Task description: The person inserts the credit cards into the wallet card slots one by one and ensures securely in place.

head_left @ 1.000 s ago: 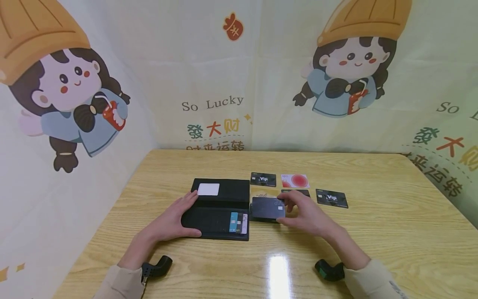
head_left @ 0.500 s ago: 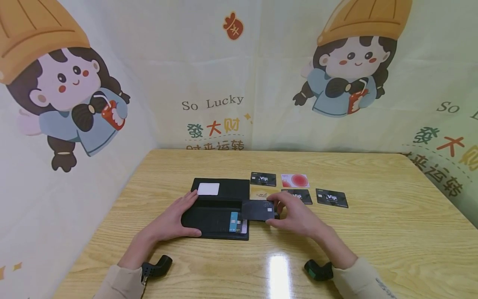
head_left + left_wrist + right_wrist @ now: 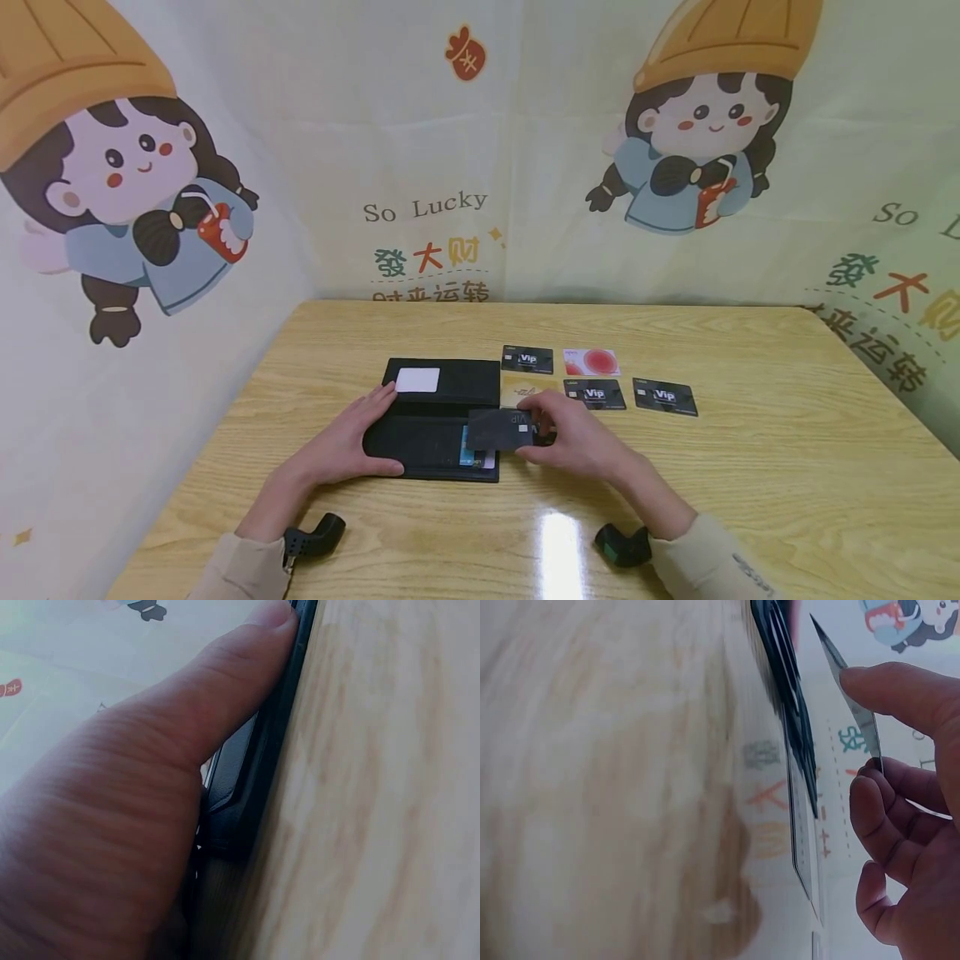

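Now our right hand [image 3: 576, 433] pinches thin, dark, oblong card [image 3: 495, 429] over right end of black wallet [image 3: 423, 440]; left hand [image 3: 345, 442] spread on its left.

- Black wallet [image 3: 420, 442]: lies unfolded on the surface [image 3: 420, 533], your left hand [image 3: 347, 442] at its left edge, cards [image 3: 465, 452] tucked into its near half.
- Dark VIP card [image 3: 495, 430]: pinched in your right hand [image 3: 577, 432], raised over the wallet's right edge.
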A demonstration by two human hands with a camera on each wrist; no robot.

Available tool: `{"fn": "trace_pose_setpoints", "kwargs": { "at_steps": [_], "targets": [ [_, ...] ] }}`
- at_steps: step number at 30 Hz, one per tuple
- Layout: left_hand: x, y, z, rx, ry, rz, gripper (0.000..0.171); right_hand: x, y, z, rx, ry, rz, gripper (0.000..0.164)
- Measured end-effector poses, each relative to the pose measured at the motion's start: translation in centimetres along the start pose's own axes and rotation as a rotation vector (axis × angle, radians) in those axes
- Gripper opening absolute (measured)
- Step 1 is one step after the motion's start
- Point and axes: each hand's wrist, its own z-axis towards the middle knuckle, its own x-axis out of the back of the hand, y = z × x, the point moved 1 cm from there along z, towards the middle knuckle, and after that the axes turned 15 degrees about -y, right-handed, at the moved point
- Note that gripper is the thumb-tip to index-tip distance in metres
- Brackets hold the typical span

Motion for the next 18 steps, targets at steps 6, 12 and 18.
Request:
{"fn": "trace_pose_setpoints", "kwargs": {
  "at_steps": [6, 12, 18],
  "targets": [
    [0.0, -0.1, 0.1, -0.009, 0.001, 0.002, 0.114, -0.3, -0.5, 0.5, 0.014, -0.015, -0.024, 0.049],
    [0.0, -0.2, 0.1, -0.014, 0.000, 0.007, 0.114, -0.6, -0.9, 1.0, 0.023, -0.028, -0.047, 0.051],
    [0.0, -0.2, 0.0, -0.013, 0.001, 0.007, 0.114, -1.0, -1.4, 1.3, -0.018, -0.047, -0.057, 0.052]
  ]
}}
